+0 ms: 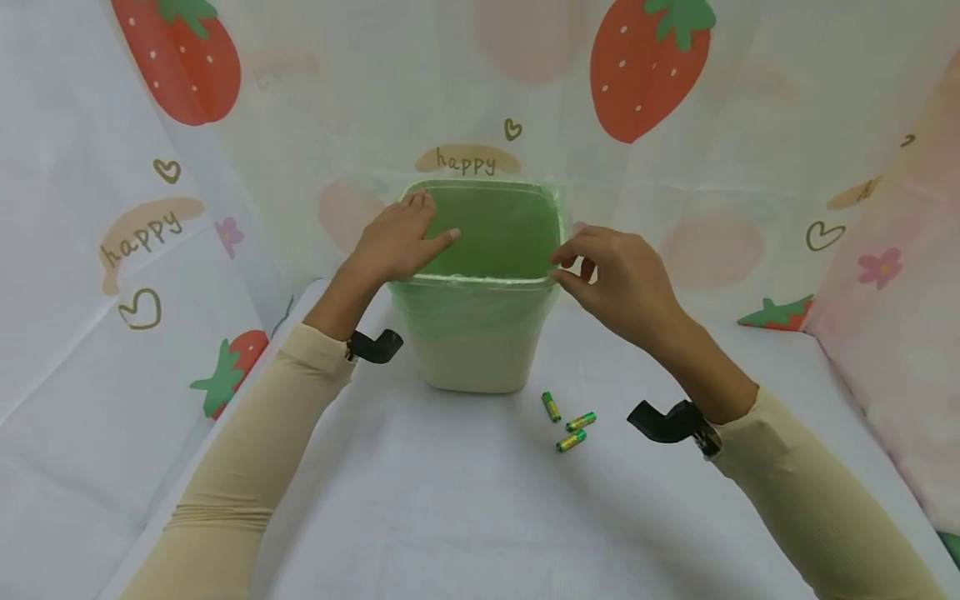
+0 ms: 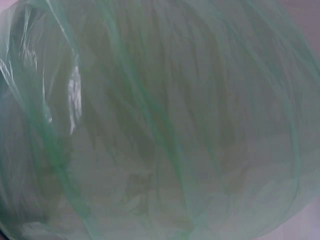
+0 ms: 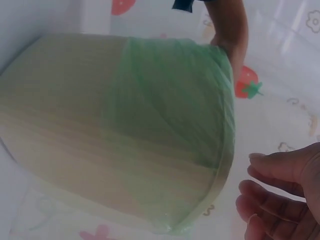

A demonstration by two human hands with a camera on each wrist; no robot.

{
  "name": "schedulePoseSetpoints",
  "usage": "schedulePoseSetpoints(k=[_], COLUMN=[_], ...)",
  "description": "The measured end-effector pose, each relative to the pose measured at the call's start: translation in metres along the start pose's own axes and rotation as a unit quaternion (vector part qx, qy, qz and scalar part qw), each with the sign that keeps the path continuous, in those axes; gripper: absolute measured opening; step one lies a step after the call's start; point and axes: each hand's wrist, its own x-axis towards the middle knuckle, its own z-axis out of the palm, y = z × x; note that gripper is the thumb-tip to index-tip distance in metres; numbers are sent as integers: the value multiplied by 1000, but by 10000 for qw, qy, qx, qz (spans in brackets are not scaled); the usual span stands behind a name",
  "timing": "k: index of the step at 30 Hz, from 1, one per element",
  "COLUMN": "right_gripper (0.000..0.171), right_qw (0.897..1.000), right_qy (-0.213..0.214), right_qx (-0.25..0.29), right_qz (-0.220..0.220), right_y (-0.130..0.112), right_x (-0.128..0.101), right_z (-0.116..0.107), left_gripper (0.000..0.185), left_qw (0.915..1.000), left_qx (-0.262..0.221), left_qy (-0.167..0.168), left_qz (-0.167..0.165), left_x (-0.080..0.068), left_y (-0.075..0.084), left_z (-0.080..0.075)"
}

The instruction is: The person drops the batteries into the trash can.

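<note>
A cream trash bin (image 1: pixel 480 367) stands upright with a thin green plastic bag (image 1: pixel 472 308) lining it, the bag's edge folded down outside over the rim. At the bin's left rim, my left hand (image 1: pixel 401 237) rests with fingers extended over the edge and thumb toward the opening. My right hand (image 1: pixel 618 283) is beside the right front corner of the rim, fingers loosely bent. The right wrist view shows a gap between the right hand (image 3: pixel 295 180) and the rim, and nothing held. Wrinkled green bag (image 2: pixel 160 120) fills the left wrist view, where the left hand is hidden.
Three green-and-yellow batteries (image 1: pixel 572 423) lie on the white tabletop (image 1: pixel 450 500), in front of the bin and to its right. A strawberry-printed cloth (image 1: pixel 652 167) hangs behind the bin and along both sides. A black camera mount sits on each wrist.
</note>
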Motion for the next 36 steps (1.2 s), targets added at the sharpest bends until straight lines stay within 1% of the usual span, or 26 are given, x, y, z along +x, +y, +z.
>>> schedulePoseSetpoints(k=[5, 10, 14, 18, 25, 30, 36], right_gripper=[9, 9, 8, 10, 12, 13, 14], right_qw=[9998, 9991, 9985, 9980, 9962, 9956, 9950], right_qy=[203, 426, 549, 611, 783, 815, 756], right_qx=[-8, -30, 46, 154, 367, 457, 520], right_qz=[34, -40, -68, -5, 16, 107, 396], right_y=[0, 2, 3, 3, 5, 9, 15], right_x=[-14, -28, -39, -50, -66, -79, -95], right_z=[-1, -3, -3, -1, 4, 11, 20], left_gripper=[84, 84, 84, 84, 84, 84, 84], left_qw=[10000, 10000, 10000, 10000, 10000, 10000, 10000], left_qx=[-30, -26, -25, -53, -52, -61, -21], left_qy=[-43, -44, -26, -19, -15, 6, -30], left_qz=[-53, -7, 9, -4, -26, -45, -35], left_x=[0, 2, 2, 1, -1, 0, 0], left_y=[-2, -2, -2, -2, -3, -4, -3], left_z=[1, 1, 1, 0, 0, 0, 0])
